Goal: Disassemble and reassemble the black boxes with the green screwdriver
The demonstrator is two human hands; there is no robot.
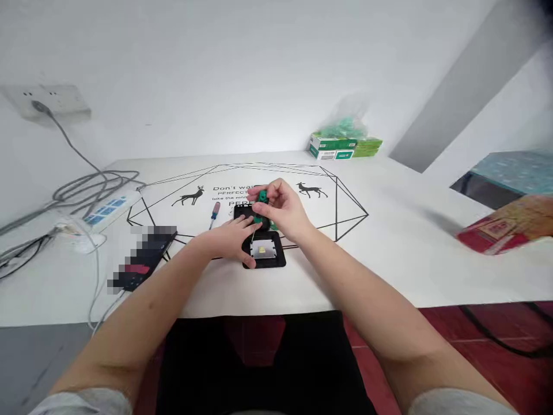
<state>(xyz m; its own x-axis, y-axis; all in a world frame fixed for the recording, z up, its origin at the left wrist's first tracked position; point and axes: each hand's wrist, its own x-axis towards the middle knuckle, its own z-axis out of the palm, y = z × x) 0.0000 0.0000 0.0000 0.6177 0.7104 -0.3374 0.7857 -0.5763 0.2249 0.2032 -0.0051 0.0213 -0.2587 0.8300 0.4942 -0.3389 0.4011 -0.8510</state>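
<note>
My right hand [286, 212] grips a screwdriver with a green handle [262, 196]. Its thin shaft slants down toward an opened black case on the table. My left hand [228, 237] lies over the case with its fingers spread, the thumb at the near part's left edge. That near part is a black frame [280, 260] around a silver plate [268, 248] bearing a small yellow square [261, 250]. Behind it, the case's other black part [240, 212] is partly hidden by my hands. Where the screwdriver's tip touches is hard to make out.
A second screwdriver [215, 213] lies left of the case. Further left are a dark phone-like device [158, 245], partly blurred, a power strip [114, 208] and coiled cables [78, 196]. Green-and-white boxes [332, 144] stand by the wall. A red packet [492, 230] is at right.
</note>
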